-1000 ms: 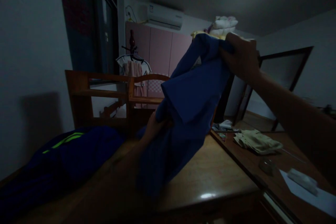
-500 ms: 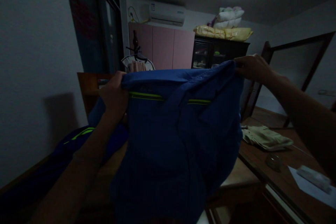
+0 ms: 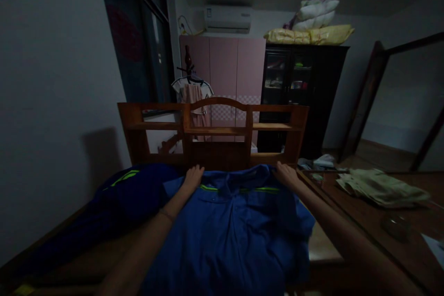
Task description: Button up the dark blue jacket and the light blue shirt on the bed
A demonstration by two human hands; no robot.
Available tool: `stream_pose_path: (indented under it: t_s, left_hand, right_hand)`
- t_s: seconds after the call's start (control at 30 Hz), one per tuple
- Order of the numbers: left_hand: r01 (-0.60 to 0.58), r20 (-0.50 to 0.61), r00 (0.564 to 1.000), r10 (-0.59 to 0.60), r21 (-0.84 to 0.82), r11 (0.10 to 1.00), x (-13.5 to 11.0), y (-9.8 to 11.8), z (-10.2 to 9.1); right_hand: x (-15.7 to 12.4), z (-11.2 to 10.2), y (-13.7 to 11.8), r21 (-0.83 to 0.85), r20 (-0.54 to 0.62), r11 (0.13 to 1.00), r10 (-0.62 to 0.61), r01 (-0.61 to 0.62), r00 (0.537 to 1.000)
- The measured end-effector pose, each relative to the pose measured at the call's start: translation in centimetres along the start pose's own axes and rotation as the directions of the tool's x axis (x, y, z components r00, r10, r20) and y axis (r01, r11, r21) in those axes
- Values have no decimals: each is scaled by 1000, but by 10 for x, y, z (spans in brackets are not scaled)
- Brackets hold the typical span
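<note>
Head camera view: a blue shirt [image 3: 222,231] is seen spread front up on the wooden surface [image 3: 324,249], its collar turned toward the far side and its lower part cut off by the picture's edge. The front is creased, and bright yellow-green stripes are carried across both sides of the chest. One shoulder is grasped by the left hand [image 3: 194,178], the other by the right hand [image 3: 286,175]. One dark blue garment [image 3: 152,187] with green stripes is heaped at the left; one pile of pale cloth [image 3: 381,187] and one glass jar [image 3: 395,226] are set out at the right. The surface is backed by one wooden shelf unit [image 3: 222,130]. Beyond, in dim light, pink cabinets [image 3: 224,64], one black cabinet [image 3: 328,78] topped with yellow bundles [image 3: 329,34], and one wall-mounted air conditioner [image 3: 229,21] can be made out.
</note>
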State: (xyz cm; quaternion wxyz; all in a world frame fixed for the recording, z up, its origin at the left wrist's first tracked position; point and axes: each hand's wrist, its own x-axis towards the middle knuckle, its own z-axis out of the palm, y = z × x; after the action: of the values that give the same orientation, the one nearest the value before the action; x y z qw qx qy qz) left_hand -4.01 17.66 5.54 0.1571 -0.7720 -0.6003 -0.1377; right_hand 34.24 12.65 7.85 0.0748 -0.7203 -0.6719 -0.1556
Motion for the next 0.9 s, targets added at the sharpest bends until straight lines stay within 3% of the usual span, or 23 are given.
stream_pose_path:
  t_s: [0.07,0.17,0.27,0.37,0.5,0.6,0.77,0.9]
  left_hand:
    - [-1,34,999,1,-12,1000,-12,5,27]
    - [-29,12,999,29,-43,999,-18,17,45]
    - [-116,-21,993,114,-115,987,-11,41,49]
    - [-251,-9,967,255,-221,942,-8,67,51]
    - [-361,-6,925,381,-335,871,-16,83,62]
    - [-363,-19,923,385,-381,850,-21,81,78]
    - [-238,-54,968,246,-520,821,-16,78,109]
    - [-193,-36,976,214,-597,779,-10,77,117]
  right_hand:
    - [-9,29,-18,42,-19,999,-19,20,1000]
    - [-13,52,-41,118,-66,988,-89,96,994]
    - [-10,56,-65,201,-88,950,-224,238,971]
    - [-9,57,-88,277,-70,877,-390,393,918]
    - [-12,72,-108,349,-56,803,-497,483,866]
    - [-12,95,-112,391,-82,798,-466,458,881]
    - [2,135,-105,609,-199,731,-233,306,952]
    - [9,141,-100,661,-195,680,-252,317,948]
